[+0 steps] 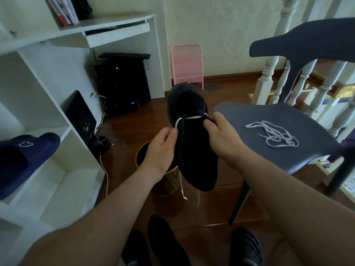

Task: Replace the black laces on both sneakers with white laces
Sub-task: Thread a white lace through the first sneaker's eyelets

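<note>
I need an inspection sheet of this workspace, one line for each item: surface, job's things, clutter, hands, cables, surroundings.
Surface: grey plastic chair seat; brown wooden floor.
Job's things: black fabric sneaker held up in the air, a white flat lace across its lowest eyelets, ends hanging below; spare white lace loose on the seat; second black sneaker on the floor.
Clutter: gold metal bin; navy slipper on the white shelf.
Hands: left hand pinches the lace; right hand grips the sneaker's edge.
Cables: white cord on the floor.
Surroundings: pink folding chair, white banister.
</note>
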Available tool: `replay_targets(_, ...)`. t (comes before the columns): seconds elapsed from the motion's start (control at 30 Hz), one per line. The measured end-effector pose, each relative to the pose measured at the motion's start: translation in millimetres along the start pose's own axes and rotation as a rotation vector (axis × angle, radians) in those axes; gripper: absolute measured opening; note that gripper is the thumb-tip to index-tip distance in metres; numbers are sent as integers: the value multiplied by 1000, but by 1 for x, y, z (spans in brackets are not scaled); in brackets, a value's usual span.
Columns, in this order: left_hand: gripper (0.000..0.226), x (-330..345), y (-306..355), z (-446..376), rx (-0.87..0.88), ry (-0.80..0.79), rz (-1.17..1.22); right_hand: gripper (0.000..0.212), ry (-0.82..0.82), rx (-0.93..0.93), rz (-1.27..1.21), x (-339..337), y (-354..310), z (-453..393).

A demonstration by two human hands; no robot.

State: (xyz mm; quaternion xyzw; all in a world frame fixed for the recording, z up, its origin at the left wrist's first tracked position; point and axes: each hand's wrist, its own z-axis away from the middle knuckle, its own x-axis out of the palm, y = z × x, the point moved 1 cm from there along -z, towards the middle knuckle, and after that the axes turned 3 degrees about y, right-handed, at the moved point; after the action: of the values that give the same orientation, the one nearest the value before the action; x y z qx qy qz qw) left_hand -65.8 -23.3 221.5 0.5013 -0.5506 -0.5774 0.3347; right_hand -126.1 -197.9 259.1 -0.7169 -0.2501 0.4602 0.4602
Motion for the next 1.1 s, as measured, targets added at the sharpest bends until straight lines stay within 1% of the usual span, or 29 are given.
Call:
replay_targets(0.07,22,5,-1,4,-72,-17,110,27,5,64,-51,3,2,0)
replay_targets(0.13,23,11,-4,8,-143,-6,209,24,18,106,-76,7,4,0)
replay_targets(0.17,22,13,-6,9,-127,3,181,25,29,128,-83,10,5,1)
replay_targets(0.23,19,16,-11,8,-44,26,33,25,53,163,-81,16,7,4)
replay_targets(0.27,19,18,-13,9,-30,31,-16,24,61,174,-75,19,8,5)
replay_targets(0.43,26,21,-16,3,-86,87,-81,21,53,177,-48,24,13,5)
replay_targets(0.53,29,16,-14,2,-2,138,-216,22,55,144,-24,23,15,3)
replay_targets(0.6,27,15,-14,2,16,127,-230,23,18,144,-9,23,20,1)
replay_targets(0.67,28,15,-14,2,-61,27,-158,23,-33,181,-9,25,30,0)
replay_targets(0.7,32,15,-15,3,-101,-37,-167,23,-55,203,-13,27,35,0)
replay_targets(0.8,37,15,-34,4,-174,-207,-329,24,-101,258,21,36,57,-7)
replay_targets(0.87,36,20,-58,6,-278,-276,-381,23,-151,321,89,47,78,-12)
replay_targets(0.93,32,26,-87,8,-388,-274,-391,21,-214,402,136,62,109,-13)
replay_targets(1.0,28,34,-115,8,-464,-218,-401,18,-272,469,177,73,141,-11)
replay_targets(1.07,28,44,-146,9,-533,-178,-431,9,-368,508,281,82,173,-7)
replay_targets(1.1,28,50,-163,10,-562,-173,-432,10,-411,525,339,87,191,-4)
